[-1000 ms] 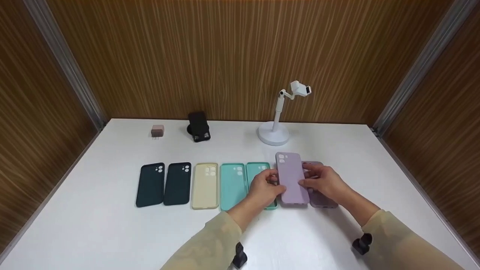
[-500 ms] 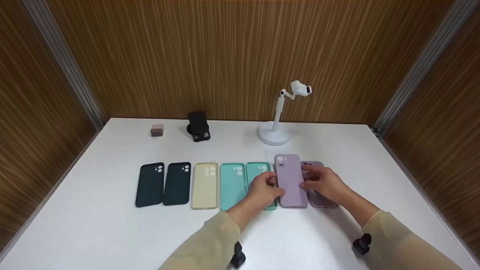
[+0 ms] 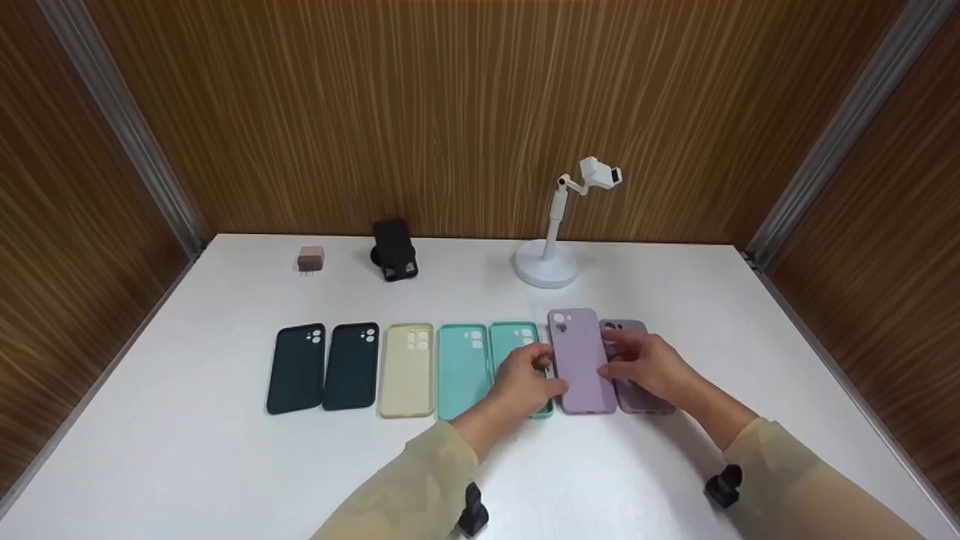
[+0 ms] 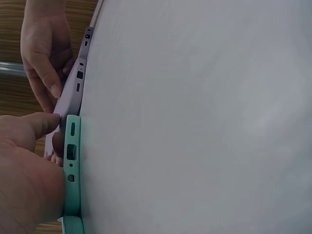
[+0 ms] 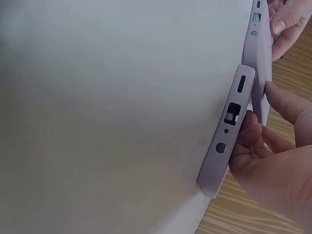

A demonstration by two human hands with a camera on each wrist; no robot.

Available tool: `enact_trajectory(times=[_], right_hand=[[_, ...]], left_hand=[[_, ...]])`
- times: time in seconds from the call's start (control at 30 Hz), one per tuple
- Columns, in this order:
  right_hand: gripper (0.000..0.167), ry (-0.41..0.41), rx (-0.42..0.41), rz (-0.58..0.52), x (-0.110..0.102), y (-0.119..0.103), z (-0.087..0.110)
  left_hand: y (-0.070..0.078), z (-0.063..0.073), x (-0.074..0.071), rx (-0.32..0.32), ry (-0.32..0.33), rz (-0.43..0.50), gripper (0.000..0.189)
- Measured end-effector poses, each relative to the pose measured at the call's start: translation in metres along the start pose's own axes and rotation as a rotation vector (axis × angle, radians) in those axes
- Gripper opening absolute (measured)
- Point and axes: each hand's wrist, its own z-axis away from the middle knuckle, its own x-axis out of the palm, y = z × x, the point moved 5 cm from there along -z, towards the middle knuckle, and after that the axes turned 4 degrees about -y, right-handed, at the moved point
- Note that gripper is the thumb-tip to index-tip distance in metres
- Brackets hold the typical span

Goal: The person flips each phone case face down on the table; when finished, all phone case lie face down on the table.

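Note:
A light purple phone case (image 3: 581,360) lies back side up, low at the table, in the head view. My left hand (image 3: 523,381) pinches its left edge between thumb and fingers, and my right hand (image 3: 651,367) pinches the right edge. Just right of it, partly behind my right hand, is a darker purple phone case (image 3: 643,399). A teal phone case (image 3: 516,336) lies partly under my left hand, its slotted end (image 4: 72,165) close by that hand in the left wrist view. In the right wrist view the light purple case's right side looks tilted up off the table.
Leftward the row continues with another teal case (image 3: 462,364), a cream case (image 3: 407,375) and two dark cases (image 3: 351,367). Along the back stand a white stand with a jointed arm (image 3: 546,264), a black phone-shaped object (image 3: 395,247) and a small pink plug (image 3: 310,259).
Over the first half second the light purple case came down toward me and slightly left, with both hands staying on it. Since then it has hardly moved; the head view has shifted slightly.

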Motion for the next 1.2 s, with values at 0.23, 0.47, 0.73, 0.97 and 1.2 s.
enact_trajectory(times=[0.23, 0.47, 0.73, 0.97, 1.2], right_hand=[[0.068, 0.000, 0.018, -0.001, 0.0008, 0.0013, -0.0008], [0.070, -0.017, 0.026, -0.017, 0.0022, 0.0011, -0.0001], [0.069, -0.017, 0.018, 0.001, 0.0021, 0.0000, -0.0017], [0.067, -0.009, 0.004, 0.030, 0.0016, 0.0001, -0.0035], [0.064, -0.001, -0.002, 0.066, 0.0037, 0.0002, -0.0053]], left_hand=[[-0.0001, 0.0000, 0.0009, 0.004, -0.004, -0.013, 0.051], [-0.0024, -0.0017, 0.0024, 0.015, -0.010, -0.026, 0.051], [-0.0025, -0.0022, 0.0035, -0.020, -0.011, -0.059, 0.054], [-0.0019, -0.0021, 0.0042, -0.033, -0.010, -0.064, 0.056], [-0.0013, -0.0007, 0.0026, -0.020, -0.009, -0.060, 0.060]])
